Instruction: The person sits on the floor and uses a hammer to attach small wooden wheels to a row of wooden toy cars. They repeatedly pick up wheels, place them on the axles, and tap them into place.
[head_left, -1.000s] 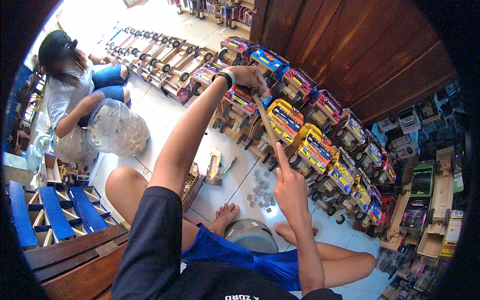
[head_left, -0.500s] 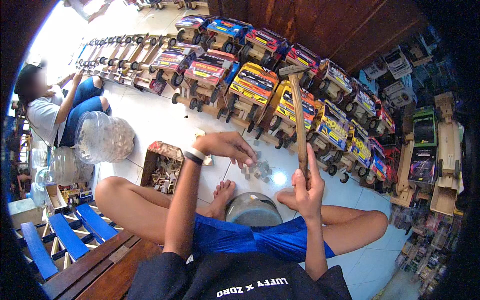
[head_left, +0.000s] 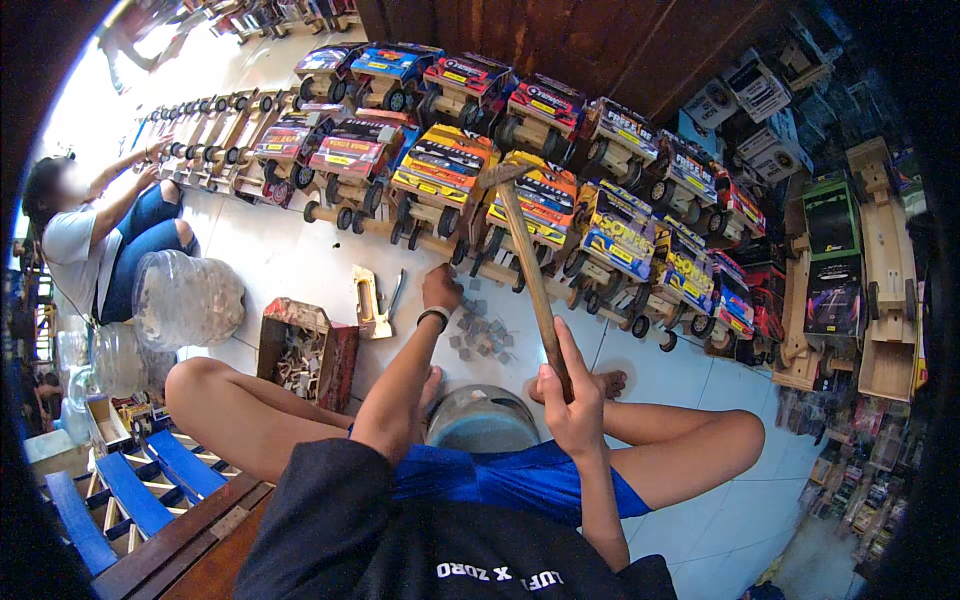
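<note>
A hammer (head_left: pixel 533 262) with a long wooden handle rises from my right hand (head_left: pixel 575 405), its fingers closed around the lower end. The hammer head stands up in front of the toy trucks. My left hand (head_left: pixel 441 287), wearing a wristband (head_left: pixel 433 318), reaches down to the floor just past a loose pile of small grey square pieces (head_left: pixel 482 335). The back of that hand hides its fingertips, so I cannot see whether it grips anything. Beyond it stand rows of wooden toy trucks with colourful printed bodies, among them a yellow and orange truck (head_left: pixel 443 168).
An upturned rounded dark pot (head_left: pixel 482 418) sits between my legs. To the left are a box of small wooden offcuts (head_left: pixel 312 345), a wooden truck part (head_left: pixel 370 303), and a large clear plastic container (head_left: pixel 188 300). A seated person (head_left: pixel 85 230) reaches toward truck frames. Blue-topped wooden pieces (head_left: pixel 135 490) lie lower left.
My left hand has moved from hovering above the grey pieces to the floor beyond them. The right hand still holds the hammer upright. The whole view has shifted slightly.
</note>
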